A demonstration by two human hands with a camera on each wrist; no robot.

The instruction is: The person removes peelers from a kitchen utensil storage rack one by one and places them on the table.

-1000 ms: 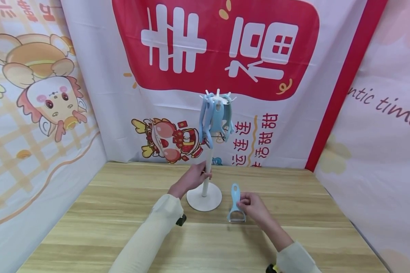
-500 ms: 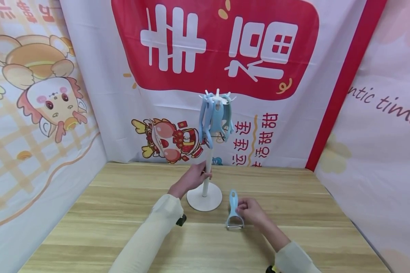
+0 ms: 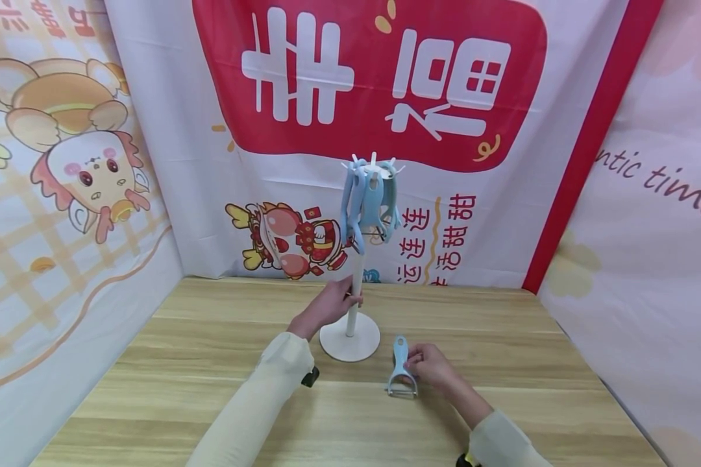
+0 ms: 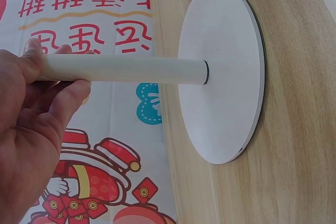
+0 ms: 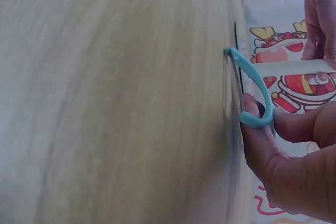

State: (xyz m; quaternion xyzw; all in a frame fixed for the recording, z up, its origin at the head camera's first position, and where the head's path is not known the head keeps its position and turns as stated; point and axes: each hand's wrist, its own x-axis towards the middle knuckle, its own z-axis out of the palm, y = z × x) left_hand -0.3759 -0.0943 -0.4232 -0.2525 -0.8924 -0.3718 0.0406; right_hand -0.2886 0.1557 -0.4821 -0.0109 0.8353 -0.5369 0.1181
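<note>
A white stand with an upright pole (image 4: 136, 68) and a round base (image 3: 350, 350) stands on the table. My left hand (image 3: 328, 305) grips this pole partway up, thumb and fingers around it. Several blue peelers (image 3: 372, 202) hang by their handle holes from the hooks at its top. To the right of the base, my right hand (image 3: 435, 366) pinches the handle of a light-blue peeler (image 3: 400, 353) between thumb and fingers. Its blade end points down, close over the tabletop, while the handle's hole is uppermost. In the right wrist view the peeler's curved head (image 5: 257, 77) shows edge-on.
The wooden table (image 3: 210, 324) reaches back to a hanging cloth (image 3: 292, 175) printed with red and white characters. Patterned cloths flank it at left (image 3: 82, 272) and right (image 3: 648, 272). A dark wrist device (image 3: 310, 377) sits at the left cuff.
My right hand has brought the peeler down and a little toward me, its blade end now lower. The left hand and the stand have stayed in place.
</note>
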